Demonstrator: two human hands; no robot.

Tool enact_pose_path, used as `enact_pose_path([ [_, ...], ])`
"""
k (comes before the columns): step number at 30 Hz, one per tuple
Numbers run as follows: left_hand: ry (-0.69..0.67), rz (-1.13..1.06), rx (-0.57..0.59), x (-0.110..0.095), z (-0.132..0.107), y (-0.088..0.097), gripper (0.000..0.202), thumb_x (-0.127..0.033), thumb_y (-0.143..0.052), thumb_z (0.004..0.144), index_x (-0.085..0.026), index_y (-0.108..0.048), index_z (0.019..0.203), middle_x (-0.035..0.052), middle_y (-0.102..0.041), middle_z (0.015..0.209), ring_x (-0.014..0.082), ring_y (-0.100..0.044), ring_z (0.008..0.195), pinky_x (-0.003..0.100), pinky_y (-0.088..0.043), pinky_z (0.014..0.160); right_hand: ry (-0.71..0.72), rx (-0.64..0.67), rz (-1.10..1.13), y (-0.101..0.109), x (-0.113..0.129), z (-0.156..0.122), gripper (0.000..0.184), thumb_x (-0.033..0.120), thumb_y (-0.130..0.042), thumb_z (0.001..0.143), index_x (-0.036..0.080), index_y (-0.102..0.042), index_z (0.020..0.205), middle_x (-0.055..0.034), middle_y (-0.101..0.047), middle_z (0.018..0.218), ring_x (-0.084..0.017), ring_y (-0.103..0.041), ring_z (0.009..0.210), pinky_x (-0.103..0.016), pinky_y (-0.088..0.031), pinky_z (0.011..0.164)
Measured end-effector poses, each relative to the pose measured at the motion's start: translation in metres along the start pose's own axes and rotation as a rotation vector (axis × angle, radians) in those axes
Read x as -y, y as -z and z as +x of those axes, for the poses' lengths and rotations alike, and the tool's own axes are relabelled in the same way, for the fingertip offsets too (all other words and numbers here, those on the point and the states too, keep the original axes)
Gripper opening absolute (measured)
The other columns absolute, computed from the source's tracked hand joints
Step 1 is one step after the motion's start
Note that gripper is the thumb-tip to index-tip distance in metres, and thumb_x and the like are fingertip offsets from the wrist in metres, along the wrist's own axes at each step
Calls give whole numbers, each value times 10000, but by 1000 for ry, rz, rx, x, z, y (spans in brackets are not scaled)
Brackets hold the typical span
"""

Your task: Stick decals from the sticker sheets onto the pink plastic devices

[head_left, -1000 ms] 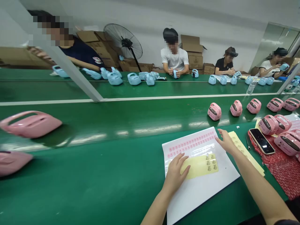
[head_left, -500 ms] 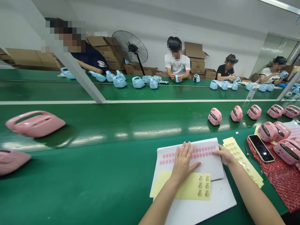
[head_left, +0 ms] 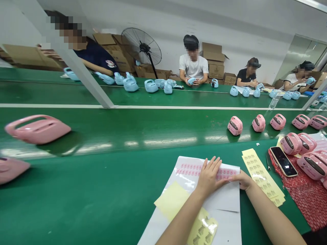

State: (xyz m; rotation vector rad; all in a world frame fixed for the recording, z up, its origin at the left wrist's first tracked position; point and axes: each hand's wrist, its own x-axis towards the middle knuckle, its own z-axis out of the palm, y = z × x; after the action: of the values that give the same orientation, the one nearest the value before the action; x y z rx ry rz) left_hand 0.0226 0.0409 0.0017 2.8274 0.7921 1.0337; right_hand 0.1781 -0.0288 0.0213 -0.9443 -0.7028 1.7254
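My left hand lies flat, fingers stretched out, on a white sticker sheet with rows of small pink stickers. At the sheet's right edge my right hand pinches it, thumb on top and fingers partly hidden. Below the sticker sheet is larger white paper. A yellow sticker sheet with greyish figures lies slanted on the white paper, partly covered by my left forearm. To the right of my right hand are more yellow sticker sheets, overlapping on the green table.
Pink handled devices stand along the right, with larger ones at left. A phone lies on red bubble wrap. Across the table, several people handle blue devices. A slanted grey post rises at left.
The papers have turned clockwise and slid, with the yellow sheet now tilted toward me. My left hand has moved right and slightly down along the sticker sheet; my right hand still grips its edge.
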Motion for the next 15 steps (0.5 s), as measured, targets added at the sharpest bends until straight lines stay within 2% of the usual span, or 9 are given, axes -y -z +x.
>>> enact_pose_path([
  [3,13,-30,15,2,0,-4,612,-584,-477,762,-139,-521,1180,148,-617,1148,306,-518,1119,521,-335,959,28,-101,-32,1,-2,0,466,247,-813,433,142,-672,865,-70,-706,810,-253,-640,817,-411,-426,833],
  [8,37,-69,81,5,3,-13,650,-601,-534,711,-158,-514,1186,146,-614,1152,303,-506,1133,520,-326,975,118,-323,-20,4,-11,3,410,307,-823,428,126,-679,767,-70,-705,731,-241,-643,716,-404,-444,780],
  [12,80,-18,40,11,2,-13,739,-629,-559,665,-154,-475,1225,187,-511,1259,337,-396,1223,526,-314,982,116,-349,-18,9,-11,3,398,323,-816,457,139,-665,775,-66,-698,692,-248,-649,702,-405,-448,766],
  [15,164,20,-1,20,-3,-7,769,-656,-562,636,-158,-477,1215,182,-546,1193,348,-426,1190,529,-304,988,92,-279,23,12,-7,-2,449,431,-777,492,154,-651,823,-92,-701,748,-283,-646,800,-431,-431,801],
])
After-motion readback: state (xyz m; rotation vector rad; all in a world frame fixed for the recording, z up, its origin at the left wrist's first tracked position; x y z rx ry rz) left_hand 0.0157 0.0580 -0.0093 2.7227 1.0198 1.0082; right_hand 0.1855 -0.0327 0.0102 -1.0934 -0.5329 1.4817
